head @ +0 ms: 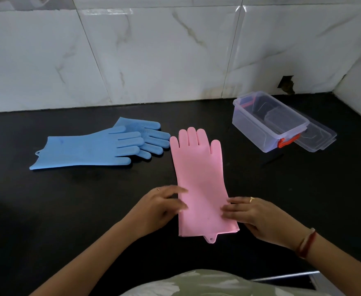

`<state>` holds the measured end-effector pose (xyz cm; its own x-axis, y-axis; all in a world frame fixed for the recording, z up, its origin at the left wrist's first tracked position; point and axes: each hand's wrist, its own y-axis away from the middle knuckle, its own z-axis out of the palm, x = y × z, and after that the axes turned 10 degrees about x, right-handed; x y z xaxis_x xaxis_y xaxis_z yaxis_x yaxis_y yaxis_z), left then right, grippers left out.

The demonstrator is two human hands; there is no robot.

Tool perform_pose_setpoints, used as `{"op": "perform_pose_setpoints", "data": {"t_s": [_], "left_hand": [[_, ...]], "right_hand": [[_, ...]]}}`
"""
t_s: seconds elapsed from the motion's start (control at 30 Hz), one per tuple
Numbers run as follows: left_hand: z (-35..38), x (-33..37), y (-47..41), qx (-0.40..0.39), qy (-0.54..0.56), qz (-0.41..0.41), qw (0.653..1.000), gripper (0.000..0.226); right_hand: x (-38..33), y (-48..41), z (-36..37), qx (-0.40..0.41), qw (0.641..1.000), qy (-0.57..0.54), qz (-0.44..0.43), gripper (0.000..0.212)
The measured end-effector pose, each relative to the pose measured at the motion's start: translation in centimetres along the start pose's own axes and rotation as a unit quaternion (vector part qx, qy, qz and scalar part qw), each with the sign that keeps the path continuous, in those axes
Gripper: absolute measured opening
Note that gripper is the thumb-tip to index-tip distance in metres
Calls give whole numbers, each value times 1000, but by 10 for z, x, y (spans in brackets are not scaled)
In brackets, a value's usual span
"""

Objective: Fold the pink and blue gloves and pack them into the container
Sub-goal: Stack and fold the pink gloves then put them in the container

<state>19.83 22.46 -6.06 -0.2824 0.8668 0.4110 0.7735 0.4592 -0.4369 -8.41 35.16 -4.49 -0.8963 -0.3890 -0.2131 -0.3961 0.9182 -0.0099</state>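
Observation:
The pink gloves [198, 178] lie flat and stacked on the black counter, fingers pointing away from me, cuff nearest me. My left hand [158, 206] rests on the cuff's left edge, fingers spread. My right hand [254, 216] touches the cuff's right edge, fingers extended. Neither hand grips the glove. Two blue gloves [94, 146] lie overlapped to the left, fingers pointing right. The clear container [267, 124] with orange clasps stands open at the back right.
The container's clear lid [316, 135] lies beside it on its right. A marble-tiled wall [154, 50] borders the black counter [90, 199] at the back and right. A metal edge runs at the counter's near right.

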Motion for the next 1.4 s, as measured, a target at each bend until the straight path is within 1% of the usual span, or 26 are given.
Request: {"op": "perform_pose_setpoints", "data": {"t_s": [0.07,0.13,0.2,0.3,0.4,0.47,0.5,0.53,0.57,0.6,0.67,0.7,0.77,0.8,0.83,0.9,0.97,1.07,1.1,1.17,1.23,1.27,1.3,1.4], "left_hand": [[-1,-2,4,-62,24,2,998,21],[-3,-8,8,-87,35,-28,995,25],[-3,-15,12,-93,42,-55,993,26],[-3,-20,12,-93,76,-90,989,27],[-3,-20,12,-100,94,-102,985,26],[-2,-20,13,-105,92,-99,985,25],[-2,-20,13,-107,86,-91,986,25],[-2,-19,14,-106,76,-82,988,25],[-1,-18,16,-104,66,-74,990,27],[-1,-16,17,-103,57,-73,990,31],[-3,-13,17,-101,48,-96,989,34],[-3,-11,15,-92,54,-116,988,29],[0,-11,5,-56,85,-177,979,10],[4,-12,-2,-38,91,-213,972,8],[8,-14,-9,-27,83,-242,966,13],[18,-19,-21,-7,44,-279,959,24],[26,-21,-29,23,-10,-291,956,32],[32,-20,-33,50,-62,-294,952,34],[34,-19,-34,59,-70,-295,951,34],[35,-17,-34,76,-84,-298,948,30],[36,-15,-33,91,-83,-304,945,25],[37,-14,-33,97,-80,-305,944,24],[37,-14,-33,100,-80,-308,943,24],[37,-17,-42,82,-105,-333,933,31]], "right_hand": [[7,5,1,-53,999,9,-9,58],[10,4,-1,-77,996,33,-34,60],[8,0,-5,-27,994,65,-84,58],[5,-7,-7,43,980,115,-154,52],[-3,-12,-2,96,978,101,-156,34],[-8,-19,-1,125,983,60,-119,21],[-10,-22,-1,130,989,2,-73,19],[-12,-26,-1,135,989,-64,-6,18],[-14,-30,0,134,980,-134,66,16],[-16,-36,1,138,961,-200,133,15],[-19,-52,6,170,916,-278,236,23],[-18,-61,8,184,902,-285,267,26],[-13,-78,11,191,895,-257,311,28],[-9,-85,12,188,891,-245,332,28],[-5,-90,11,180,887,-241,351,28],[3,-97,11,170,875,-251,377,26],[8,-98,12,172,865,-260,393,24],[6,-92,13,214,842,-293,400,30],[5,-88,14,221,841,-297,396,34],[3,-83,17,207,860,-273,379,32],[3,-81,20,198,884,-228,357,21],[5,-81,21,206,887,-215,352,17],[6,-82,21,217,886,-209,354,17],[7,-89,20,240,877,-194,368,23]]}}
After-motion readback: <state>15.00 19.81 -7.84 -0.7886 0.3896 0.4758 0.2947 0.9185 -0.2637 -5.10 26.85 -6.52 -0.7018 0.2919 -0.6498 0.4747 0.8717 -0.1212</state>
